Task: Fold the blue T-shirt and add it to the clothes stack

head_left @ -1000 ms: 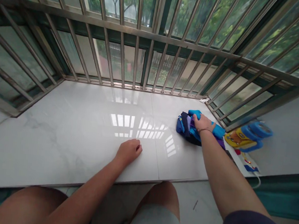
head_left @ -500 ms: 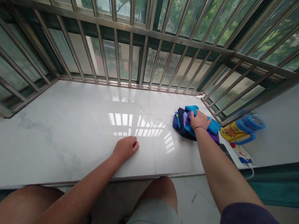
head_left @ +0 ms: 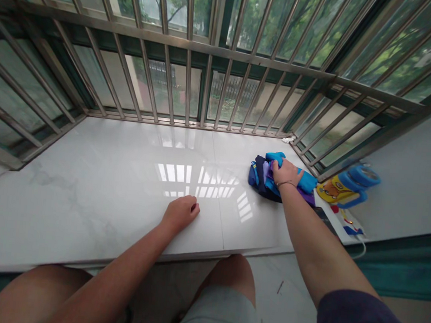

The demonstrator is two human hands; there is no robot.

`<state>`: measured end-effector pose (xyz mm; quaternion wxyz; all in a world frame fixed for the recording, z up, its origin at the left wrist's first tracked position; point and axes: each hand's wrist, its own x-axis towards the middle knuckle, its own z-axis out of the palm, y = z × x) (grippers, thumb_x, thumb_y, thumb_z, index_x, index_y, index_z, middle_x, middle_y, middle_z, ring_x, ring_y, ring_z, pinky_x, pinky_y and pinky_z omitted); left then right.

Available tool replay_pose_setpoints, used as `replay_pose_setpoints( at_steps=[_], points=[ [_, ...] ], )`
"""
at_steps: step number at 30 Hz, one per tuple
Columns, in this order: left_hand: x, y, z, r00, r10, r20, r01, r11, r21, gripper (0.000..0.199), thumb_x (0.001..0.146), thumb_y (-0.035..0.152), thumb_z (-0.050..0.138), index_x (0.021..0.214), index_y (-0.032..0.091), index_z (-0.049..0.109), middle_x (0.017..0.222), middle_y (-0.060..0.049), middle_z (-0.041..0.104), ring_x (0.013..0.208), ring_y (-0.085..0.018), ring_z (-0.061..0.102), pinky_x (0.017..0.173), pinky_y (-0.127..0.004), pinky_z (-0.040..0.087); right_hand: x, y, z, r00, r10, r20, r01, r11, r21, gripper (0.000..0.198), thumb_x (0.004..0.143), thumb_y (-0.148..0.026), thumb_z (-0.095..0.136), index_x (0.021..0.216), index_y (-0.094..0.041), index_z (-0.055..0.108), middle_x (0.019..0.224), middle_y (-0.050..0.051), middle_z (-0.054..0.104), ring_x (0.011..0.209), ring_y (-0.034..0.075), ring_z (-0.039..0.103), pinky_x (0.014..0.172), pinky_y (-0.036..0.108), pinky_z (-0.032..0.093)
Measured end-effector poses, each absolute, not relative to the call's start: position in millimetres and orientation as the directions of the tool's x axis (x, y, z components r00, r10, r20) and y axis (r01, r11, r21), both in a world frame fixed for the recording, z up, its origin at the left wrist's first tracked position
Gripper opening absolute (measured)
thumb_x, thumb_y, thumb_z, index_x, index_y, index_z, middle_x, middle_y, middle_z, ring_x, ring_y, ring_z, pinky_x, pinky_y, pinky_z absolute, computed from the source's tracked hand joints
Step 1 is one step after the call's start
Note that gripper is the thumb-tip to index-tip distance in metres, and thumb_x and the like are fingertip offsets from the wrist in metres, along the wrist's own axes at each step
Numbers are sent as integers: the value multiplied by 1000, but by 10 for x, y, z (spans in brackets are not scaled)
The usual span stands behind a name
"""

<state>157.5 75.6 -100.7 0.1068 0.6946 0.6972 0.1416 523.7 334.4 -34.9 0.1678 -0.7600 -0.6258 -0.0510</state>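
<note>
On the right of the white marble-look window sill point(head_left: 96, 186) lies a crumpled bundle of cloth point(head_left: 262, 178) in bright blue, navy and purple. My right hand point(head_left: 286, 172) is on top of it, its fingers curled into the fabric and partly hidden by it. What kind of cloth item it is, I cannot make out. My left hand point(head_left: 181, 213) rests on the sill near its front edge, fingers curled into a loose fist with nothing seen in it. It lies well to the left of the bundle, apart from it.
A yellow and blue bottle point(head_left: 343, 185) with a handle stands right of the bundle. By it lie a dark flat object point(head_left: 325, 219), a white item with red and blue marks point(head_left: 349, 224) and a white cable point(head_left: 361, 250). Metal window bars point(head_left: 173, 39) enclose the sill.
</note>
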Motion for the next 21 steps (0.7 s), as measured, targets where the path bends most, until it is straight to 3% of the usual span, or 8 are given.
replay_pose_setpoints(
  at_steps=[21],
  points=[
    [1579,758,-989,-25,999,27,942,14,336,23,104,33,51,88,24,65,96,-7,74,90,-24,67,76,-35,41,5228,3334,-347,213,929,301,969,-162,-187,66,107,-60,35,153,-19,61,149,18,66,139,37,55,128,64,18]
  ],
)
